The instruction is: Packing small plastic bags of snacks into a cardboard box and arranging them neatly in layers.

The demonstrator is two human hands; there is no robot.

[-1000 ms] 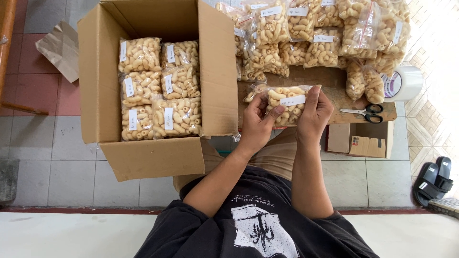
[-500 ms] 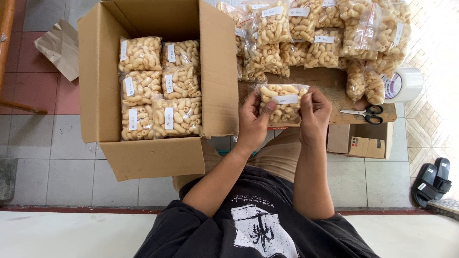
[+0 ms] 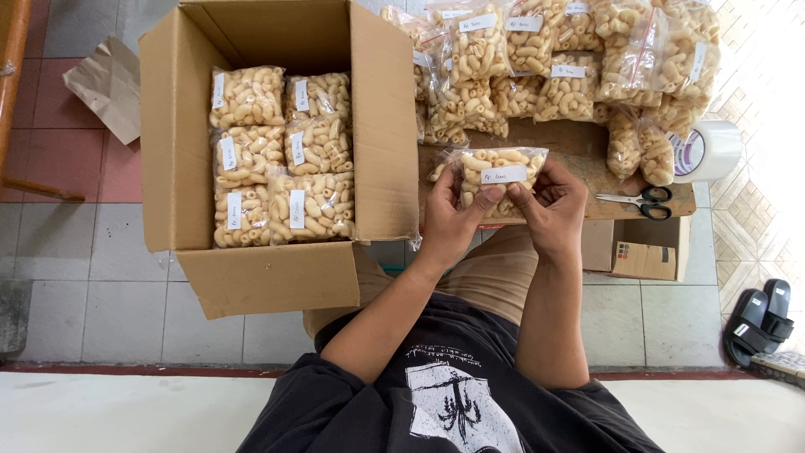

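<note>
Head view: both hands hold one clear bag of pale macaroni-shaped snacks point(image 3: 490, 172) above the near edge of the wooden tabletop point(image 3: 579, 143). The left hand point(image 3: 453, 214) has its grip closed on the bag's lower left part, thumb laid against the white label. The right hand point(image 3: 549, 205) has its grip closed on the bag's right side, fingers curled behind it. Far of the bag, a heap of like bags point(image 3: 553, 59) covers the tabletop. To the left stands an open cardboard box point(image 3: 268, 268) with six such bags point(image 3: 281, 155) lying flat inside in two columns. Scissors point(image 3: 637, 201) lie on the tabletop right of the right hand, with a roll of tape point(image 3: 704, 151) just beyond them. A small carton point(image 3: 641, 252) sits below the tabletop edge; black sandals point(image 3: 759, 319) rest on the floor at the near right.
</note>
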